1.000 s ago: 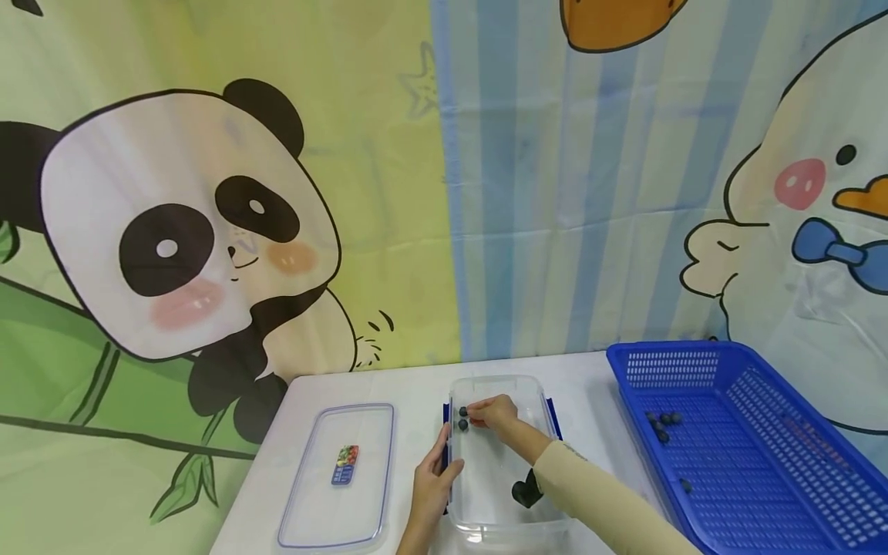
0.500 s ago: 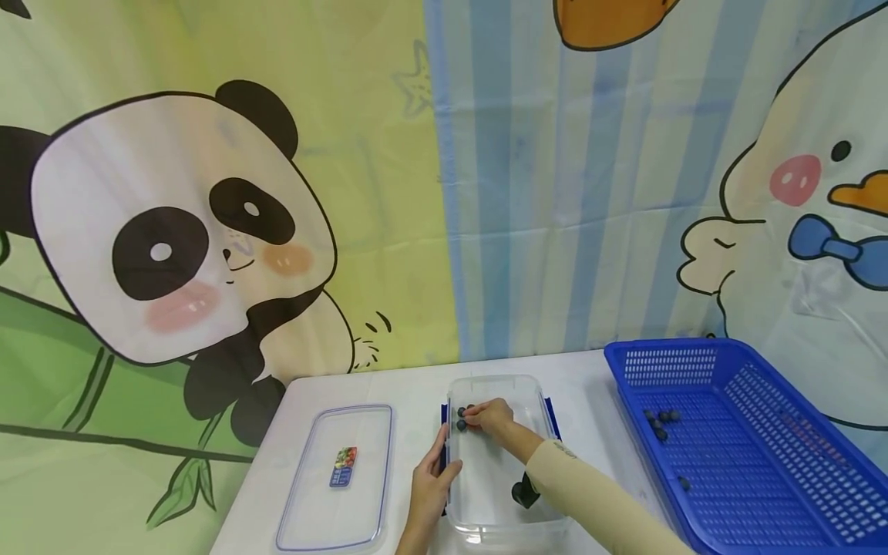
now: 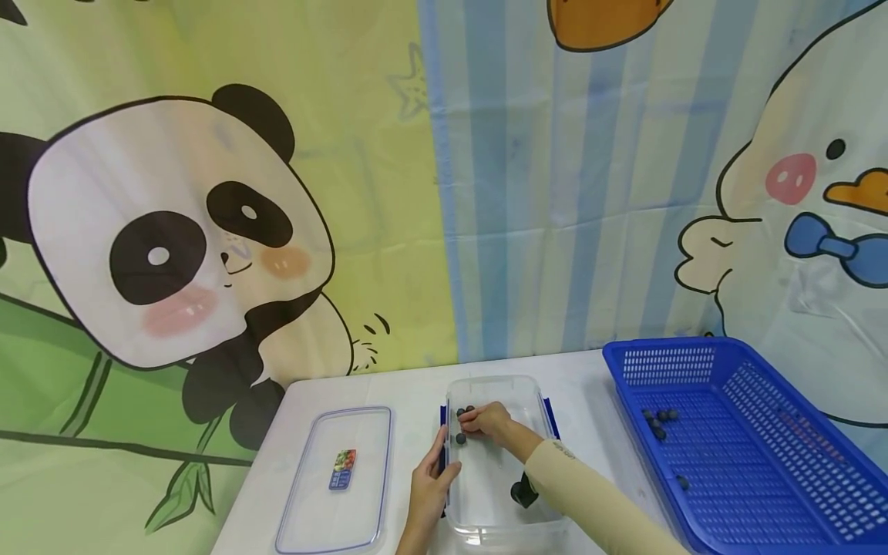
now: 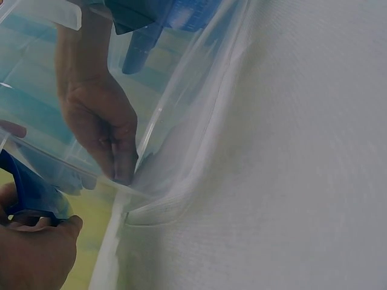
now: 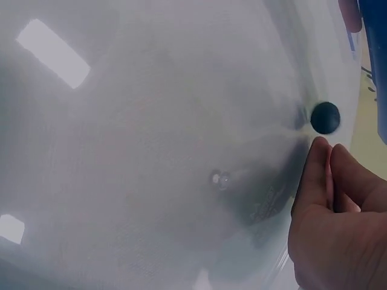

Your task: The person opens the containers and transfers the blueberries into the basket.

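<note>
A clear plastic storage box (image 3: 499, 497) with blue side clips lies in the middle of the table. My left hand (image 3: 430, 486) grips its left side; the left wrist view shows the fingers around the blue clip (image 4: 36, 193). Inside the box, near the left wall, my right hand (image 3: 489, 420) has thumb and fingertips together. Two dark round blueberries (image 3: 461, 413) sit beside those fingertips, with another blueberry (image 3: 461, 438) nearer me. In the right wrist view one blueberry (image 5: 325, 118) lies just past the fingertips (image 5: 318, 145). Whether a blueberry is between them is hidden.
A blue perforated basket (image 3: 756, 493) with several blueberries (image 3: 659, 416) stands on the right. To the left, a clear lid (image 3: 375, 516) with a colourful label lies flat on the white table (image 3: 416, 385). A dark wrist camera (image 3: 523, 491) hangs under the right sleeve.
The nearer blueberry has shifted toward me along the left wall. Another blueberry shows beside the far one. My right fingertips have moved slightly left; the left hand keeps its place.
</note>
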`<control>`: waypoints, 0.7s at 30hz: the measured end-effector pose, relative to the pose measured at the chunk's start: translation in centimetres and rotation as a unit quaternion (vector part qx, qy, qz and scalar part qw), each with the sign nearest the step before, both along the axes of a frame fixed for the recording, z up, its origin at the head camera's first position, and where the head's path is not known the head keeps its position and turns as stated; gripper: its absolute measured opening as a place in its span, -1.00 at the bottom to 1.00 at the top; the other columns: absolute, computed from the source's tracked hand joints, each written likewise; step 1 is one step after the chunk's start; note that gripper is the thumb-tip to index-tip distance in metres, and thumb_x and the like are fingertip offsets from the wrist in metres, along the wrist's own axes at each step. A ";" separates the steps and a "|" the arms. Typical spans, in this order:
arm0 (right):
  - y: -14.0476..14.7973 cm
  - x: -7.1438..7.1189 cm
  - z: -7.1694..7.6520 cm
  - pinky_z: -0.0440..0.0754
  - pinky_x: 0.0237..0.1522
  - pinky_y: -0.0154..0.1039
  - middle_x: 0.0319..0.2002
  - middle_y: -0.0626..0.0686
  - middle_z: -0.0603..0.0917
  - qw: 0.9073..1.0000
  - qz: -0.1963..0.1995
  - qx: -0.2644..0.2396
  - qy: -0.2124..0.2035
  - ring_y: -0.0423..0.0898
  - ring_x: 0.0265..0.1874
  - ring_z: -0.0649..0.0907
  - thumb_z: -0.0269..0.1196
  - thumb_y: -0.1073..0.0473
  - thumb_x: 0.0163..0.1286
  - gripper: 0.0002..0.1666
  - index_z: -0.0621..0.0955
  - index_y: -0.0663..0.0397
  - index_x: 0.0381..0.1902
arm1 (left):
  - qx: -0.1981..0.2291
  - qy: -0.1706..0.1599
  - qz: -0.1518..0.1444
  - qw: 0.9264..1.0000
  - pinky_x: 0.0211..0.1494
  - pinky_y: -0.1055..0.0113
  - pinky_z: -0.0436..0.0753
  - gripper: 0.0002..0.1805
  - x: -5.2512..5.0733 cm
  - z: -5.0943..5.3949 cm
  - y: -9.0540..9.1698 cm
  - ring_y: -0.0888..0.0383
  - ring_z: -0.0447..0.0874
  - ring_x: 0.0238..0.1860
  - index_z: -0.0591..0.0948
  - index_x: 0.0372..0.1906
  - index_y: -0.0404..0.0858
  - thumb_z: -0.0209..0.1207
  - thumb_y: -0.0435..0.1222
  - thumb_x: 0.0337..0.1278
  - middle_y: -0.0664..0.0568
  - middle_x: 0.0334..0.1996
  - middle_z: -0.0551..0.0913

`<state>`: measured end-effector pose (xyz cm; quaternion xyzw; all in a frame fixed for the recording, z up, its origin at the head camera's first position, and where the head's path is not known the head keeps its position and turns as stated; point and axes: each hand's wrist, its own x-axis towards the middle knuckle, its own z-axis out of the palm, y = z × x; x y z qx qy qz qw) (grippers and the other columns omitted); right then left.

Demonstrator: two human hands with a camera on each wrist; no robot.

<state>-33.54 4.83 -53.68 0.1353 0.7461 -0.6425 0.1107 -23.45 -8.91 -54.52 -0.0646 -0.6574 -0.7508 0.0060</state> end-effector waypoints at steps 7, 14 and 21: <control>0.4 -0.2 0.2 0.68 -0.31 -0.30 -0.39 0.15 0.71 0.999 0.018 0.031 -0.022 -0.13 -0.47 0.68 0.28 0.49 0.07 -0.78 0.67 0.36 -0.26 | -0.002 0.000 0.008 1.000 0.33 0.38 0.05 -0.32 -0.7 -1.5 0.1 0.06 0.01 0.37 0.24 0.34 -0.30 0.10 -0.52 0.05 -0.03 0.36 0.17; 0.8 0.4 0.8 0.69 -0.35 -0.26 -0.42 0.17 0.71 0.997 0.028 0.043 -0.054 -0.07 -0.50 0.69 0.30 0.48 0.07 -0.85 0.68 0.37 -0.33 | -0.001 0.004 0.010 1.000 0.32 0.41 0.07 -0.32 -0.7 -1.5 0.0 0.07 0.02 0.37 0.23 0.34 -0.31 0.11 -0.50 0.04 -0.01 0.36 0.18; 0.7 1.3 0.9 0.68 -0.25 -0.19 -0.40 0.20 0.71 0.998 0.044 0.037 -0.032 0.02 -0.40 0.71 0.32 0.48 0.04 -0.81 0.67 0.40 -0.31 | 0.001 -0.005 0.009 1.000 0.34 0.35 0.02 -0.32 -0.6 -1.6 0.1 0.10 0.00 0.37 0.23 0.34 -0.32 0.11 -0.50 0.05 0.00 0.36 0.19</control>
